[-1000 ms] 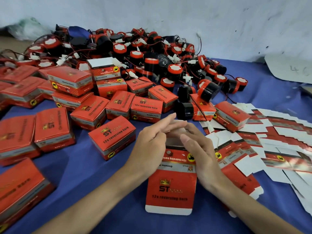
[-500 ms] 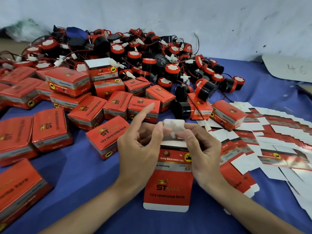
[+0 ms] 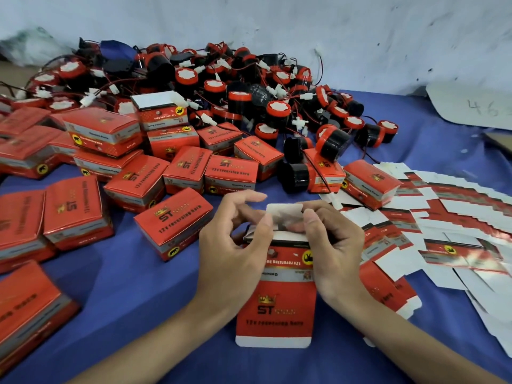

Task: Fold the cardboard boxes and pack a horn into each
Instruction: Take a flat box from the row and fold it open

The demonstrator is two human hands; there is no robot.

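Down at six o'clock on the blue cloth (image 3: 116,300), a box blank (image 3: 275,306) lies printed side up, its long lid panel pointing back at the wearer. Both hands are on its far end: the left hand (image 3: 235,245) pinches the left edge between thumb and curled fingers, the right hand (image 3: 335,245) grips the right edge, and together they stand the white tuck flap (image 3: 284,214) upright, likely creasing it so the end can close. No horn sits in this one yet; that comes after the folding, I'd judge.

Out at three o'clock, more flat blanks (image 3: 443,217) fan across the cloth, within easy reach for the next fold. From nine round to eleven o'clock, closed red boxes (image 3: 171,220) crowd together, presumably packed. Up at twelve o'clock, the heap of black-and-red horns (image 3: 249,90) with trailing wires waits against the wall (image 3: 277,23).
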